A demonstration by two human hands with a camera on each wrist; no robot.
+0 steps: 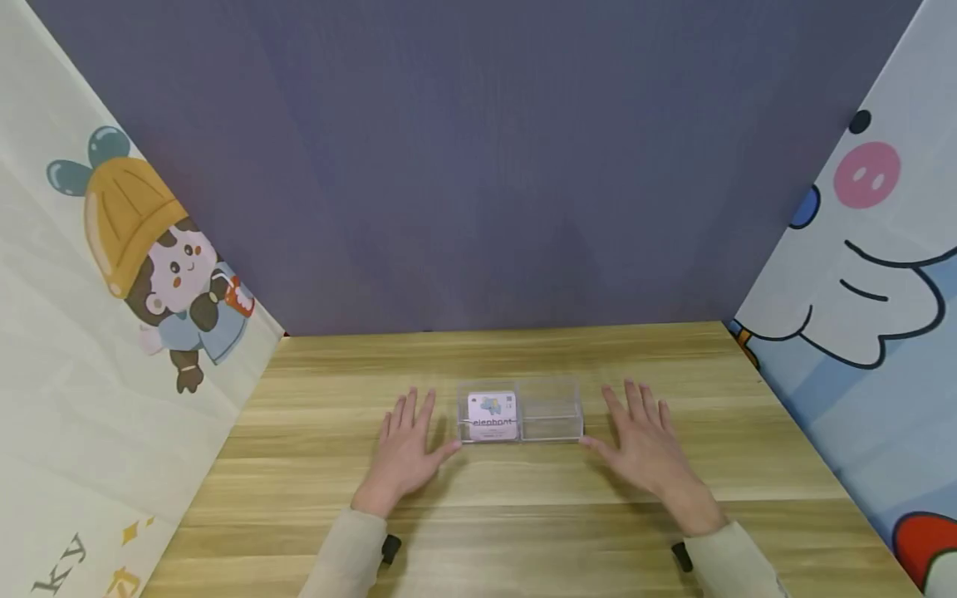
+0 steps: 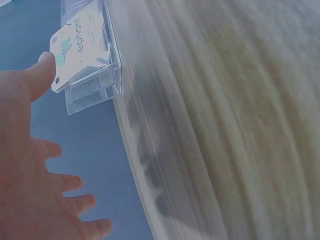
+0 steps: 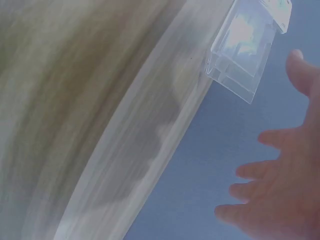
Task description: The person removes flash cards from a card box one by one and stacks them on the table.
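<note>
A clear plastic card holder (image 1: pixel 551 426) with two side-by-side compartments stands on the wooden table. Its left compartment holds white cards (image 1: pixel 493 409), the front one printed "elephant" with a small blue elephant; no card shows in the right one. My left hand (image 1: pixel 404 455) is just left of the holder, fingers spread and straight, thumb pointing toward its lower left corner. On the other side my right hand (image 1: pixel 647 448) mirrors it, thumb near the lower right corner. Neither hand holds anything. In the left wrist view the cards (image 2: pixel 82 42) lean back in the holder (image 2: pixel 95 90).
The wood-grain table (image 1: pixel 493 531) ends at a dark blue-grey panel (image 1: pixel 493 166) behind. Cartoon-printed cloths hang at both sides, a child figure (image 1: pixel 175 266) on the left and a pink-nosed white character (image 1: pixel 897 274) on the right.
</note>
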